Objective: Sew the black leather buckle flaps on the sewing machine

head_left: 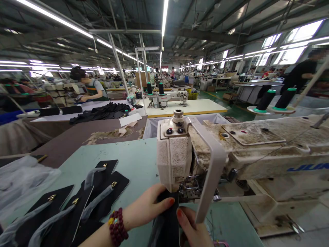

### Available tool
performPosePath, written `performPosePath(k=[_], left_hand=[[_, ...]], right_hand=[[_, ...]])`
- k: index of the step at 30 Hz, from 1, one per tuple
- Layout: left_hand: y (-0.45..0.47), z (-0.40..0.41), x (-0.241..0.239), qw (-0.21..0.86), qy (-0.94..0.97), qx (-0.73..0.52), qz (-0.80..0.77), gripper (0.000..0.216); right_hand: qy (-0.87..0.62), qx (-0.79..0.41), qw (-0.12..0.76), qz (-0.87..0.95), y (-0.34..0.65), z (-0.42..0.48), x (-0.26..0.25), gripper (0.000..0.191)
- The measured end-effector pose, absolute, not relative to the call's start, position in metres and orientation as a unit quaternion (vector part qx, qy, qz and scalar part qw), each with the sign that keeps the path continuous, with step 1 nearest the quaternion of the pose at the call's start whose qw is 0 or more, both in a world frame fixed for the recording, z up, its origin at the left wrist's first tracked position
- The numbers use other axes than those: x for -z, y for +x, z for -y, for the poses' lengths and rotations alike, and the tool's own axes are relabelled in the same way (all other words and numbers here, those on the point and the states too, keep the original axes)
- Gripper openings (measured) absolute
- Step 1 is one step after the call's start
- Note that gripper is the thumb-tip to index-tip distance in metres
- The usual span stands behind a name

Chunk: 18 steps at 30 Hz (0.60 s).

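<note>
A black panel [171, 219] lies under the head of a stained sewing machine [174, 161], its pale edge running toward the needle area. My left hand [154, 204] is closed on the panel's left side, thumb on top, with a dark red bead bracelet at the wrist. Close to the presser foot [189, 187], my right hand [194, 228] pinches the panel's right edge, partly behind the machine's white guard bar [212, 178]. The needle tip is hidden. Several similar black pieces [119, 187] with gold-coloured metal fittings and translucent wrapping lie left of my hands.
Clear plastic sheeting [25, 175] lies at the left of the green tabletop [138, 154]. Thread cones [266, 99] stand behind the machine arm. Small scissors [295, 224] are at lower right. Across the way, one person [94, 89] works at a table; another [300, 72] stands right.
</note>
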<state>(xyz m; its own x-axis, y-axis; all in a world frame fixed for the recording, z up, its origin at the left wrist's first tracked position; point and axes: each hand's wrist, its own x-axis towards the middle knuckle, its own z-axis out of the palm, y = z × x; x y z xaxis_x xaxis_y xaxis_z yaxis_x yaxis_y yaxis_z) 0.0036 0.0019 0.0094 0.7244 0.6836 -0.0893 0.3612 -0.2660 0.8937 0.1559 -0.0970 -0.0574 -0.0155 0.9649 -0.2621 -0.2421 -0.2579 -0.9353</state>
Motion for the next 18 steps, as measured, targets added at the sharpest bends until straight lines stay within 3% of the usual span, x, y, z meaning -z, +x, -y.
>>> performPosePath(k=[6, 9, 18], left_hand=[[0.009, -0.018, 0.001, 0.654, 0.672, -0.165, -0.305, 0.026], [0.012, -0.013, 0.010, 0.704, 0.591, -0.190, -0.345, 0.030], [0.018, 0.007, 0.021, 0.690, 0.544, -0.256, -0.403, 0.030]], right_hand=[[-0.524, -0.621, 0.472, 0.343, 0.153, 0.092, 0.063, 0.074], [-0.531, -0.607, 0.472, 0.357, 0.153, 0.092, 0.063, 0.077], [-0.546, -0.588, 0.456, 0.385, 0.166, 0.088, 0.053, 0.076]])
